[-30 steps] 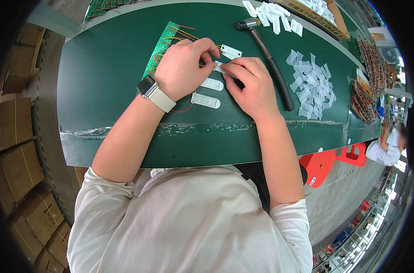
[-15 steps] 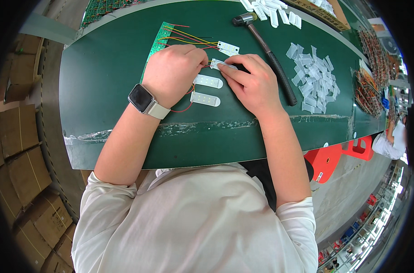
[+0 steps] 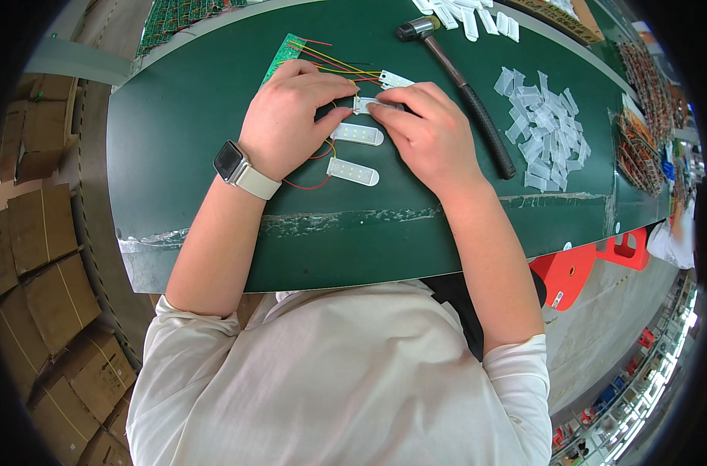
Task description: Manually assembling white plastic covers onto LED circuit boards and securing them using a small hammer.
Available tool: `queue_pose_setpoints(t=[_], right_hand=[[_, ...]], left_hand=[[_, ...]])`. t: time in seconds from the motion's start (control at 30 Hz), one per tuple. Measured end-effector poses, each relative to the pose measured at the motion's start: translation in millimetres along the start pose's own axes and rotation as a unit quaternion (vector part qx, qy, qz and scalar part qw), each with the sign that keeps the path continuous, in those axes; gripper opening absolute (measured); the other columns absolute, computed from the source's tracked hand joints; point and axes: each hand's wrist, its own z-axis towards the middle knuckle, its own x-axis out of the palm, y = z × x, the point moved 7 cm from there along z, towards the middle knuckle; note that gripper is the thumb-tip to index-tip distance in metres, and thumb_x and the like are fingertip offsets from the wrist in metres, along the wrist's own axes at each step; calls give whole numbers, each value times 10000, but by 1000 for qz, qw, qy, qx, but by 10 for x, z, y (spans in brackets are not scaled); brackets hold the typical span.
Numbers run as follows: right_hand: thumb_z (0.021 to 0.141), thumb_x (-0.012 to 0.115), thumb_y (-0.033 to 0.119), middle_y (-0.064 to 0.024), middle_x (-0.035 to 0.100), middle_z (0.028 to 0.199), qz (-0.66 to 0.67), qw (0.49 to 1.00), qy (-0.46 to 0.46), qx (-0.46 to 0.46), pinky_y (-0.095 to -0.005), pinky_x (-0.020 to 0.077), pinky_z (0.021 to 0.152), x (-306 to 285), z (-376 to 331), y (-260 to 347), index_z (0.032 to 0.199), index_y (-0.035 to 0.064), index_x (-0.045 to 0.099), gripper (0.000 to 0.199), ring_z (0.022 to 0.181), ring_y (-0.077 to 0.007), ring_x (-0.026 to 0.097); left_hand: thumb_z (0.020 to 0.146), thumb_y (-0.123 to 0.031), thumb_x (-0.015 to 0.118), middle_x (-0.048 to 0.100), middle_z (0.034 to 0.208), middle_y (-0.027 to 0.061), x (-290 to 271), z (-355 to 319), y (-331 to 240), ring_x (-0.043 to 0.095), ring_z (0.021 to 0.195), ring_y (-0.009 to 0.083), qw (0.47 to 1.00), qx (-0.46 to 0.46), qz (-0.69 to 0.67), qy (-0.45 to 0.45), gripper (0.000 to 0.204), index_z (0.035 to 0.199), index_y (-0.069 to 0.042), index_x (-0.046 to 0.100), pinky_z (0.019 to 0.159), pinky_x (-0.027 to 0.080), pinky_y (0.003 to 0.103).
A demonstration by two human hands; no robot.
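Both my hands meet over a small white LED light module [image 3: 366, 103] on the green table [image 3: 190, 132]. My left hand [image 3: 290, 120], with a watch on the wrist, pinches its left end. My right hand [image 3: 425, 132] presses its right end with the fingertips. Two more white modules lie just below: one [image 3: 358, 134] near my left thumb and another [image 3: 352, 172] nearer me, joined by thin red and yellow wires [image 3: 307, 185]. A fourth module [image 3: 395, 79] lies above my right hand. The wires run to a green circuit board [image 3: 283, 58] under my left fingers.
A black-handled hammer [image 3: 468, 92] lies slanted right of my right hand. A heap of clear plastic covers [image 3: 543, 124] sits further right, white parts [image 3: 466, 15] at the top edge. Cardboard boxes [image 3: 35, 264] stand on the floor at left, a red stool [image 3: 574, 268] at right.
Both hands have stayed on the same small module, with my fingers closing in more tightly on it. The view has shifted a little, so the table sits lower in the picture.
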Motion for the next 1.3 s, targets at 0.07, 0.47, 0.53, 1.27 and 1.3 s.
queue_pose_setpoints(t=[0.07,0.47,0.53,1.27,1.3], right_hand=[[801,808,61,0,727,988,-16,1000,-3,-10,-357,582,782,17,10,35,955,111,825,163,936,-209,685],[775,794,75,10,710,1083,-10,999,30,-10,-369,559,815,-14,-9,37,1027,138,834,262,1004,-209,667],[780,792,73,7,711,1084,-7,999,30,-5,-369,558,820,-5,-21,31,1031,140,835,263,1005,-211,663],[886,720,47,6,788,1150,74,992,74,72,-378,565,958,40,-29,-114,1111,114,833,261,1089,-256,666],[885,720,48,8,789,1152,71,992,74,70,-377,565,960,45,-25,-122,1113,117,834,264,1094,-255,667]], left_hand=[[808,-151,863,806,1126,8,2,3,13,661,1062,234,1000,6,-7,5,362,1168,-150,831,911,589,369],[811,-193,863,785,1193,-6,0,32,46,627,1022,236,998,45,-7,41,383,1190,-144,829,979,528,366],[807,-215,870,781,1202,-8,19,21,47,630,1030,237,998,41,-3,44,388,1187,-148,831,992,521,371],[795,-502,864,652,1324,-56,9,15,42,519,1277,245,987,-36,150,44,394,1177,-408,841,1199,267,540],[790,-514,866,643,1349,-44,13,14,52,507,1307,261,986,-46,151,51,393,1172,-426,839,1220,236,576]])
